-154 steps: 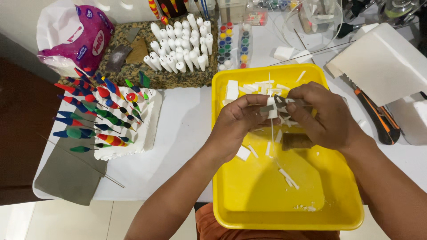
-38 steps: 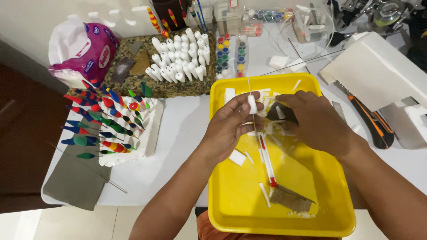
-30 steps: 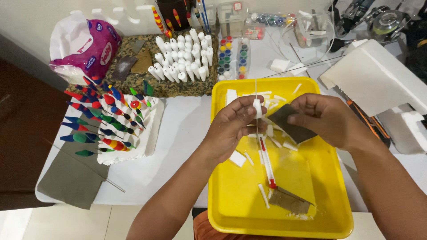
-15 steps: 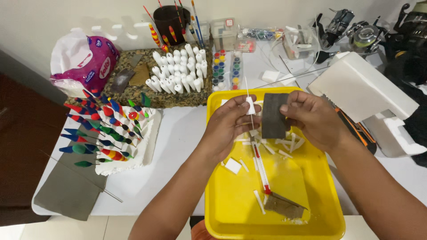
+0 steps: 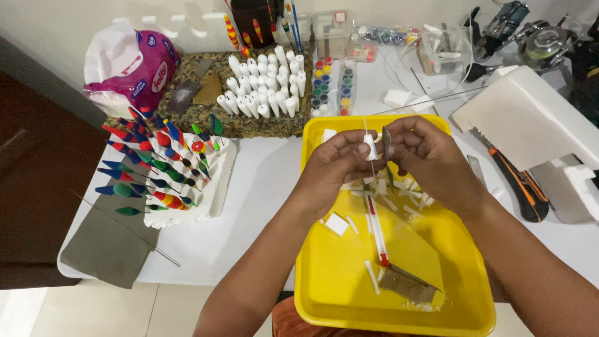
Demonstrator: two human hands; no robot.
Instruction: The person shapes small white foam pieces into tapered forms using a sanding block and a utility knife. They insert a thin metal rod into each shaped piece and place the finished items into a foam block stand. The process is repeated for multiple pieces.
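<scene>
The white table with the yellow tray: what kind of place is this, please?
Probably a home craft bench where small painted floats are made. The left hand holds a small white piece over the yellow tray, painted floats stand in a foam block, and paint pots sit behind.

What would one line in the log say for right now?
left hand: pinches white float piece | right hand: holds sandpaper | over yellow tray

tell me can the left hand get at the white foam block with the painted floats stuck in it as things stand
Probably yes: the left hand is over the yellow tray, and bare table lies between it and the foam block, though it holds a small white piece.
</scene>
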